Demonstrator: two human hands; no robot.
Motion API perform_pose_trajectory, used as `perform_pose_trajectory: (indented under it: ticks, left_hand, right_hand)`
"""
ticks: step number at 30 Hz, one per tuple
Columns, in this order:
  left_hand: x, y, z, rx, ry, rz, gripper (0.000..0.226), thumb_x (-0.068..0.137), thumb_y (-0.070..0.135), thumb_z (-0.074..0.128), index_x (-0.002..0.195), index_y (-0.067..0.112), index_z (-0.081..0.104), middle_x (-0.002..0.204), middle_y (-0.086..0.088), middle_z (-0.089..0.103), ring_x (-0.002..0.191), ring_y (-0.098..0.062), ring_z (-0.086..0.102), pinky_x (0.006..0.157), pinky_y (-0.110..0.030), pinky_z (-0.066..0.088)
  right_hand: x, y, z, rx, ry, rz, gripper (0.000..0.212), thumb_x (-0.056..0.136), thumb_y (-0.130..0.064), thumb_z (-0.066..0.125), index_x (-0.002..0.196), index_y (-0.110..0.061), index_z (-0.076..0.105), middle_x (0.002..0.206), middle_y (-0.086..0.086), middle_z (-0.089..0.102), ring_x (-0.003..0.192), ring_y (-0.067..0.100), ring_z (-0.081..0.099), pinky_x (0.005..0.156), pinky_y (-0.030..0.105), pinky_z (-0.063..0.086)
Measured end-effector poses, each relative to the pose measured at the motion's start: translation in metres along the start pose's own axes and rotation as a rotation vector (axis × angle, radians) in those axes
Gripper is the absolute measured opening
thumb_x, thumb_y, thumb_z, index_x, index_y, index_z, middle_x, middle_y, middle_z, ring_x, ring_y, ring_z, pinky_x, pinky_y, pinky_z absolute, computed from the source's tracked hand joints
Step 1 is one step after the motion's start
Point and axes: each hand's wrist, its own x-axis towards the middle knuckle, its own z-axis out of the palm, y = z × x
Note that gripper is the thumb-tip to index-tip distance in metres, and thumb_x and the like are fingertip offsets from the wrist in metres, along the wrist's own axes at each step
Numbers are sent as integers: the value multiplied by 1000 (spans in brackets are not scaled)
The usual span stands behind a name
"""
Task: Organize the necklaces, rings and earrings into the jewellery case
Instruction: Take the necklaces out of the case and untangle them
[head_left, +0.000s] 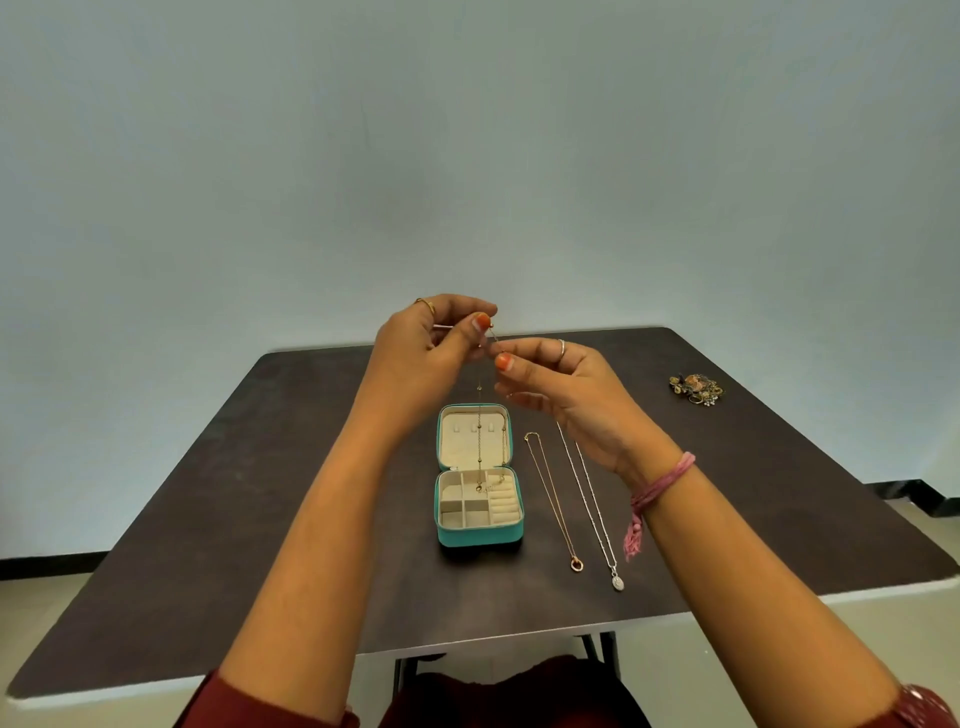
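While both hands are raised above the open teal jewellery case (480, 532), the step in hand looks like stowing the first necklace: the left hand (423, 345) pinches the top of a beaded gold chain (479, 441) between thumb and forefinger, and the right hand (566, 387) pinches it just below, other fingers loosely spread. This chain hangs straight down in front of the lid, its lower end reaching into the far compartments of the tray. Whether its clasp is open I cannot tell. Two more necklaces lie stretched on the dark desk (260, 493) just right of the case: a gold one with a ring pendant (551, 501) and a silver one with an oval pendant (592, 512). A heap of rings and earrings (696, 388) sits well apart at the far right. Next, I judge, the chain's top needs catching on one of the lid's hooks, a fine, steady placement, with slack kept from tangling.
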Motion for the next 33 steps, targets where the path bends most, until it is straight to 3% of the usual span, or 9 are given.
perform_pose_trajectory:
  ticks: [6,10,12,14,17,21,25,29,33]
  left_hand:
    - [-1,-3,5,-205,84,-101,7,94,16,57,98,18,63,89,3,66,80,-7,69,73,-20,57]
    - [1,-6,2,-340,158,-149,11,94,15,58,103,10,63,89,-4,66,79,-9,68,74,-24,57]
    - [3,-8,-1,-429,207,-170,10,93,13,59,101,9,63,88,-5,65,78,-11,67,74,-25,57]
    - [3,-10,-5,-509,267,-190,7,93,10,59,99,8,63,83,-4,65,76,-11,66,74,-25,58]
    - [5,-14,-12,-600,346,-209,7,93,9,59,97,7,63,76,0,66,74,-12,66,75,-26,58]
    - [3,-19,-15,-635,422,-232,9,93,9,58,100,7,63,82,-2,66,76,-11,67,74,-25,58]
    - [1,-26,-15,-637,443,-261,7,93,7,58,97,9,64,82,-2,66,77,-13,67,71,-24,58]
    - [-5,-36,-11,-619,440,-310,7,91,7,59,92,10,65,78,-1,67,74,-13,66,69,-25,57]
    - [-17,-49,-4,-575,436,-347,8,90,5,61,89,11,66,79,-1,66,73,-11,65,67,-21,57]
  right_hand:
    - [-6,3,-5,73,-11,21,11,77,-29,67,78,-19,72,77,0,70,80,14,66,89,37,49]
    - [-10,11,-10,243,-40,81,17,78,-33,68,67,-20,69,70,0,67,75,15,67,87,34,50]
    - [-12,17,-15,355,-34,106,20,71,-38,75,66,-20,69,69,0,66,76,15,67,92,39,48]
    - [-14,23,-19,470,-25,115,26,62,-41,82,67,-19,69,70,0,66,77,16,67,98,42,46]
    - [-16,30,-26,643,-1,121,32,55,-38,88,71,-17,69,70,0,65,76,17,67,94,39,49]
    - [-20,31,-33,805,47,133,30,64,-29,84,87,-14,73,73,-1,63,74,14,66,91,35,51]
    - [-23,30,-37,790,165,141,24,83,-16,61,105,-11,68,76,0,65,75,13,66,90,35,52]
    - [-25,27,-45,683,225,158,29,81,-10,61,110,-7,66,79,4,69,77,14,68,89,37,54]
    - [-23,22,-61,614,303,189,23,87,-5,56,108,-6,66,80,4,70,76,13,70,79,30,58]
